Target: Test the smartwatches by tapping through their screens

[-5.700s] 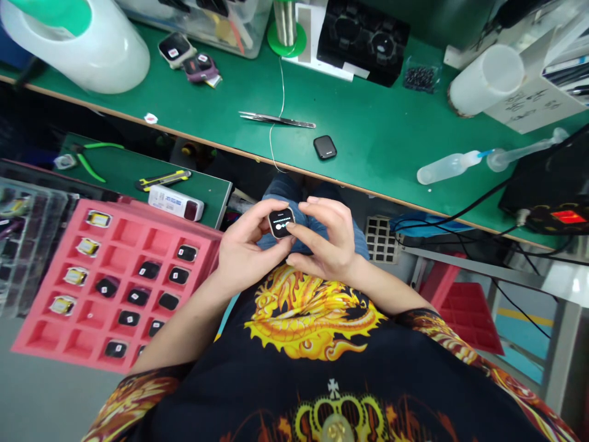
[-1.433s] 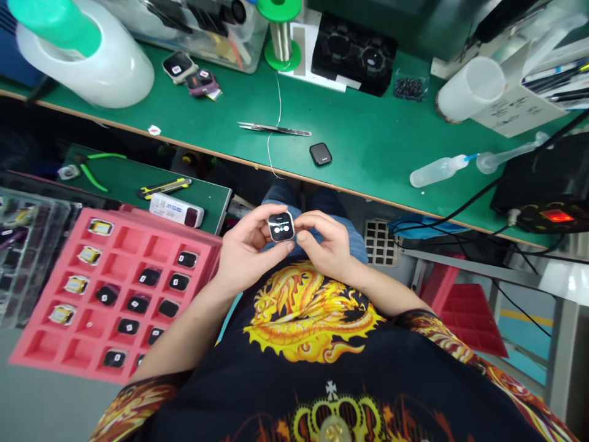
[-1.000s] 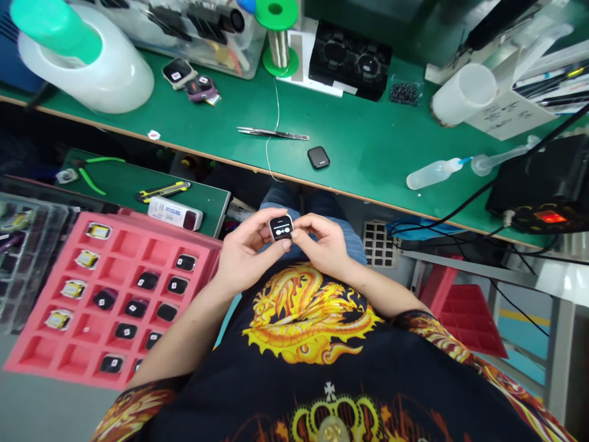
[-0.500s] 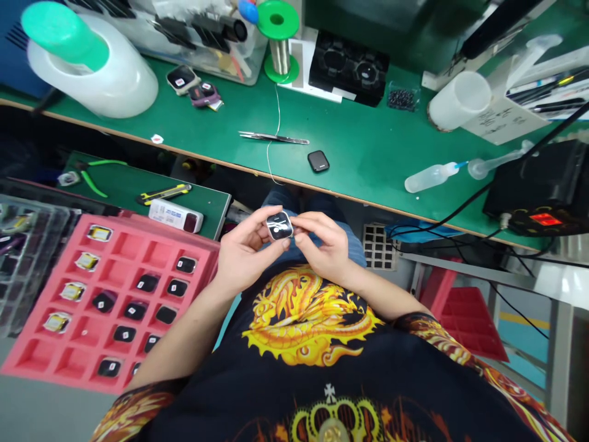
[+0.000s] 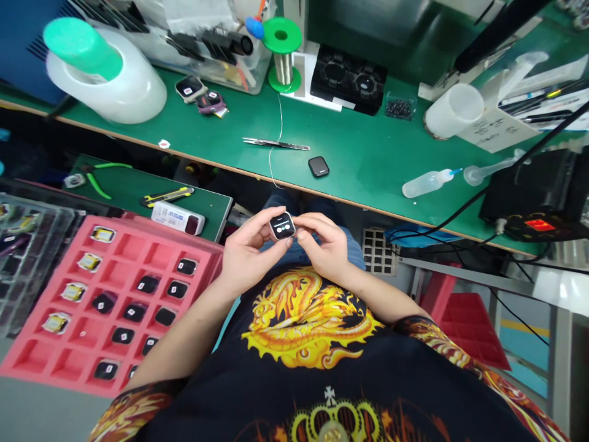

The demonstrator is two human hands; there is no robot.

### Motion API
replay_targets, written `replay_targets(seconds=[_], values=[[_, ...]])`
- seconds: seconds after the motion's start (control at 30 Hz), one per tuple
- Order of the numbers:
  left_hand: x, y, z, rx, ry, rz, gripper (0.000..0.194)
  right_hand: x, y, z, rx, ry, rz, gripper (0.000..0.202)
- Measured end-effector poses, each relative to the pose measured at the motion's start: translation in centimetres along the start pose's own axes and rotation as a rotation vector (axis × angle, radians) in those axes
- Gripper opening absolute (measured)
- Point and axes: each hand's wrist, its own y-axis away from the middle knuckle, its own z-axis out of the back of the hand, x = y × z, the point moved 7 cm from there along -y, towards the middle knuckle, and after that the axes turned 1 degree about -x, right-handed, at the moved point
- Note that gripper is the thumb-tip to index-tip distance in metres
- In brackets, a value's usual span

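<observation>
A small square smartwatch body (image 5: 282,226) without a strap is held above my lap, its screen lit with white shapes on black. My left hand (image 5: 248,252) grips it between thumb and fingers along the left and lower edges. My right hand (image 5: 324,245) is closed in a pinch at the watch's right edge, thumb and forefinger against its side. On the green bench (image 5: 368,159) just beyond, a black square watch piece (image 5: 318,166) lies flat. Metal tweezers (image 5: 276,144) rest behind it, crossing a thin strand of solder wire.
To my left, a pink foam tray (image 5: 87,362) holds several watch parts. A white box (image 5: 177,217) and yellow cutter (image 5: 168,196) lie nearby. On the bench stand a white bottle (image 5: 115,92), a solder spool (image 5: 283,64), a dropper bottle (image 5: 427,183) and a black unit (image 5: 538,196) with cables.
The watch screen has changed from a pale streaked picture to rows of white shapes on black. Both hands keep their hold, nearly still. The view has shifted slightly.
</observation>
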Motion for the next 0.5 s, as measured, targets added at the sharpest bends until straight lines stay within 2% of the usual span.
replay_targets(seconds=[0.17,0.3,0.4,0.5], values=[[-0.4,0.1,-0.4,0.008,-0.012,-0.023,0.061,-1.8,0.4,-0.4,-0.001,-0.172,-0.211,0.03],[0.0,0.1,-0.1,-0.018,-0.07,-0.016,0.059,-2.9,0.5,-0.9,0.011,-0.318,-0.276,0.027],[0.6,0.0,0.2,-0.019,-0.13,-0.007,0.058,-4.0,0.3,-1.1,0.001,-0.36,-0.34,0.03],[1.0,0.5,0.4,-0.016,-0.242,0.05,0.056,-5.1,0.8,-1.3,-0.011,-0.359,-0.484,0.042]])
